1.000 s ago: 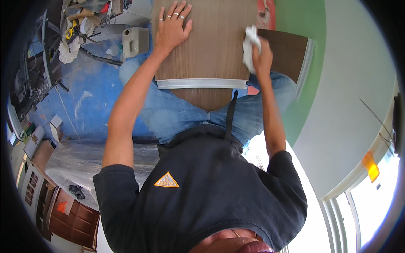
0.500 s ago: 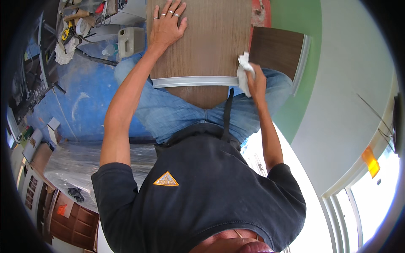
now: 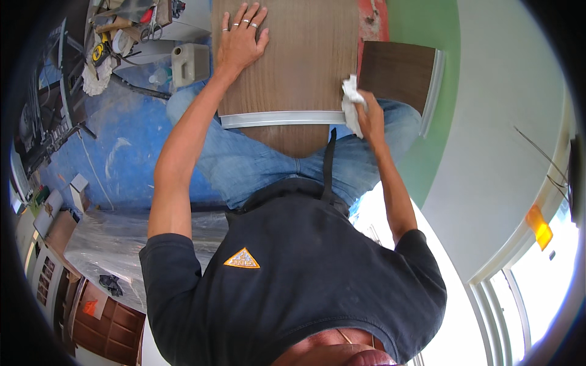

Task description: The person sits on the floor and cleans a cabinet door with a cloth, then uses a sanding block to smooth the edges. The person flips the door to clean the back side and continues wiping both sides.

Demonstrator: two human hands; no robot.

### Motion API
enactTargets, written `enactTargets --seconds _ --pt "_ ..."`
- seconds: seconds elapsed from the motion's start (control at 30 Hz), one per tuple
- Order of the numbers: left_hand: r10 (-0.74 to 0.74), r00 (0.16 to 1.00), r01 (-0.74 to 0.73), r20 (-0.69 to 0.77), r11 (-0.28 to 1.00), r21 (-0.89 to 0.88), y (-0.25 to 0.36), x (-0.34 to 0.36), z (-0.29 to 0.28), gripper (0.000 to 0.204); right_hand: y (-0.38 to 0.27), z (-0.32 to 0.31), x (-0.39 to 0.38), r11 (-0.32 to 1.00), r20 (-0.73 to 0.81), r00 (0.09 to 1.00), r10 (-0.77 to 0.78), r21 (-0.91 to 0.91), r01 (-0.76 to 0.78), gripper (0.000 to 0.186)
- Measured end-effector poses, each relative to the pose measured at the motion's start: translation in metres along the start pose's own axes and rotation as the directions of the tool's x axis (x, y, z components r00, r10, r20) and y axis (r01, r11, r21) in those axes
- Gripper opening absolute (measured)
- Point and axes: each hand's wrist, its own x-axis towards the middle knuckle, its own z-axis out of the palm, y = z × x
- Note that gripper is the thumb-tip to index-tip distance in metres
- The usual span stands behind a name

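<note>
A brown wooden panel (image 3: 299,61) with a silver metal edge strip (image 3: 281,119) lies across my lap. My left hand (image 3: 241,39), with rings on the fingers, rests flat and spread on the panel's far left part. At the panel's right edge, close to the end of the metal strip, my right hand (image 3: 369,116) grips a crumpled white cloth (image 3: 351,104) and presses it against the panel. A second, darker wooden panel (image 3: 397,76) with its own metal strip lies just right of the cloth.
A blue floor (image 3: 122,158) spreads to the left, with a white plastic canister (image 3: 190,64) and a heap of tools (image 3: 113,36) on it. Wooden cabinets (image 3: 97,323) and plastic sheeting (image 3: 104,244) sit at lower left. A green and white wall (image 3: 488,122) is at right.
My right hand has slid the cloth down along the panel's right edge toward the metal strip. My left hand stays flat on the panel.
</note>
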Motion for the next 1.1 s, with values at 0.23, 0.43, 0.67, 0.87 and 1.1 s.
enactTargets --seconds 0.23,0.43,0.67,0.87,1.1 --pt "-0.029 0.996 0.039 0.086 0.993 -0.114 0.007 0.004 -0.014 0.055 0.02 0.005 0.107 0.999 -0.107 0.993 -0.049 0.012 0.05 0.03" --pt "0.034 0.998 -0.036 -0.052 0.998 -0.048 0.002 0.0 -0.003 0.053 0.024 0.009 0.137 0.964 -0.191 0.949 -0.252 -0.134 0.229 0.032" --pt "0.016 0.999 -0.017 -0.035 1.0 -0.018 -0.005 0.0 0.011 0.052 0.003 -0.013 -0.013 0.994 0.221 0.975 0.004 -0.107 0.02 0.035" --pt "0.033 0.998 -0.035 -0.046 0.998 -0.043 -0.002 0.0 0.005 0.052 0.032 0.005 0.138 0.988 -0.122 0.98 -0.156 -0.023 0.155 0.031" --pt "0.013 1.0 -0.014 -0.015 0.999 -0.036 -0.003 -0.001 0.006 0.05 0.026 -0.002 0.05 0.992 0.003 0.993 -0.115 0.046 0.114 0.03"
